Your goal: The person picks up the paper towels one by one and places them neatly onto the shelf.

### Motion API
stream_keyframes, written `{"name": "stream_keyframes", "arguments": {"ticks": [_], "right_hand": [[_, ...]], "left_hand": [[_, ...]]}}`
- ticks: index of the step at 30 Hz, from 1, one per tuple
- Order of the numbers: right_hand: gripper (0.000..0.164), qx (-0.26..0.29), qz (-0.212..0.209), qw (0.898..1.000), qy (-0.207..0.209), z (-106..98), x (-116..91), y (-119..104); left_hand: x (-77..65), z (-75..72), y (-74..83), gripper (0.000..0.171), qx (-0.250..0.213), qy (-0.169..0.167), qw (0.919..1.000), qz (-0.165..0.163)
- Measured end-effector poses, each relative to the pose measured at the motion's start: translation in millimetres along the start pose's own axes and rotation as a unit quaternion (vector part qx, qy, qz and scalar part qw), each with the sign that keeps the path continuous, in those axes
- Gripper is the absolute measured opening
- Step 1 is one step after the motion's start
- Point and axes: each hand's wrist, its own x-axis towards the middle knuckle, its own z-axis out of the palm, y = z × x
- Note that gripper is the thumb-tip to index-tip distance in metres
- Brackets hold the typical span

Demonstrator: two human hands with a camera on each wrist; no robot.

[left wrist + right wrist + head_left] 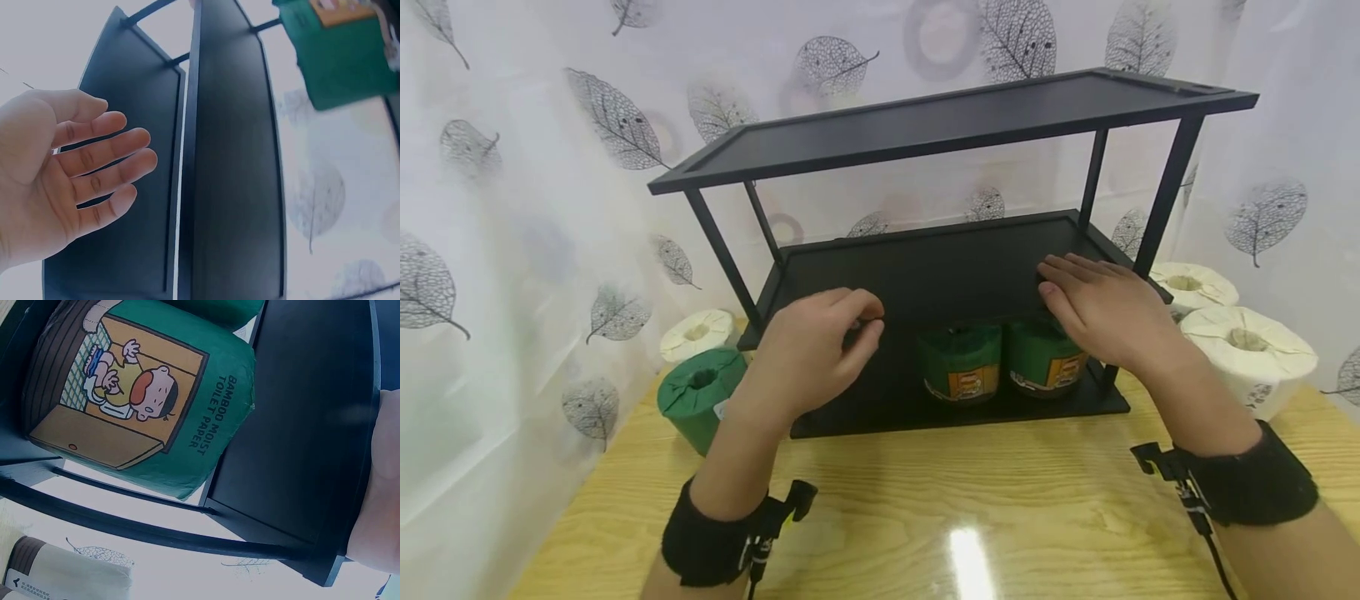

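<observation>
A black tiered rack (925, 262) stands on the table. My right hand (1101, 312) rests on the right part of its middle shelf, fingers extended and holding nothing; in the right wrist view only part of that hand (382, 487) shows at the edge. Below the shelf, two green-wrapped toilet paper rolls (966, 362) stand side by side on the bottom board; one roll (150, 394) reads "Bamboo moist toilet paper". My left hand (820, 346) hovers before the rack's left half. Its fingers (109, 153) are loosely bent around nothing in the left wrist view.
Left of the rack, a green roll (703, 392) stands on the wooden table (880, 500), with a white roll (700, 333) behind it. To the right are white rolls (1251, 358). The rack's top board (955, 121) overhangs the middle shelf. A leaf-patterned curtain (587, 125) hangs behind.
</observation>
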Motion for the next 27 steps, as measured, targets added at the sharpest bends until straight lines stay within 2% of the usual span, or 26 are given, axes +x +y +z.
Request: {"name": "stream_keyframes", "arguments": {"ticks": [7, 10, 14, 18, 22, 25, 27], "right_hand": [[0.051, -0.004, -0.005, 1.000, 0.011, 1.8, -0.8, 1.6], [0.051, -0.004, -0.006, 1.000, 0.013, 1.3, -1.3, 2.1], [0.051, -0.003, -0.006, 1.000, 0.011, 0.9, -1.2, 2.4], [0.051, -0.003, -0.004, 1.000, 0.006, 1.5, -1.9, 2.6], [0.050, -0.006, -0.007, 1.000, 0.007, 2.2, -2.6, 2.2], [0.050, -0.011, -0.007, 1.000, 0.009, 1.1, -2.1, 1.4], [0.050, -0.013, -0.007, 1.000, 0.011, -0.5, -1.5, 0.9]], "left_hand": [[-20.3, -14.1, -26.2, 0.015, 0.023, 0.010, 0.9981, -0.056], [-30.5, -18.2, -37.3, 0.015, 0.035, 0.042, 0.9958, -0.074], [-41.2, -18.4, -51.0, 0.015, 0.053, 0.108, 0.9894, -0.081], [-45.0, -12.4, -67.3, 0.014, 0.074, 0.183, 0.9760, -0.092], [-47.0, -3.7, -84.6, 0.012, 0.088, 0.255, 0.9540, -0.130], [-49.8, 2.4, -97.6, 0.013, 0.094, 0.278, 0.9419, -0.163], [-51.6, 6.5, -106.5, 0.013, 0.098, 0.277, 0.9373, -0.188]]}}
